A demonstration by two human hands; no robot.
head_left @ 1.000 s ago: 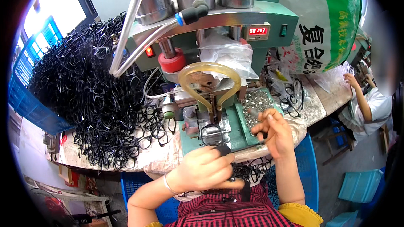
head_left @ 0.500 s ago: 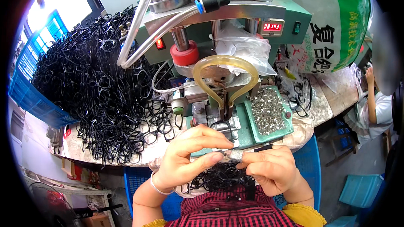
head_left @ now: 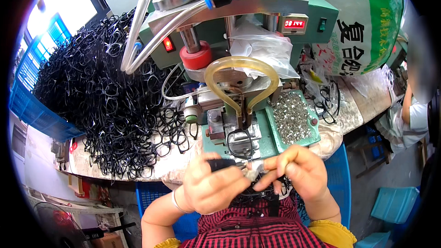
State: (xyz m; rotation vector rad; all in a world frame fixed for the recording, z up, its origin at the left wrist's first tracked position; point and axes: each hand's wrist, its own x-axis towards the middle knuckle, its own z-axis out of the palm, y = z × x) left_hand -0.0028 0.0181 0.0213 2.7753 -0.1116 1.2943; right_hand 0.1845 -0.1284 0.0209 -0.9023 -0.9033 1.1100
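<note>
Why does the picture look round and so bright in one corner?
Head view: the fisheye lens bends straight edges, like the green press machine, and leaves black corners; the window at upper left glares white; the left hand and right hand are slightly soft.

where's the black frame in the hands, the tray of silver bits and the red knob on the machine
black eyeglass frame [head_left: 220, 164], head view, on the dark end sticking out of the left hand
tray of small silver parts [head_left: 291, 118], head view, mid-heap
red knob [head_left: 196, 55], head view, on its front face
</note>
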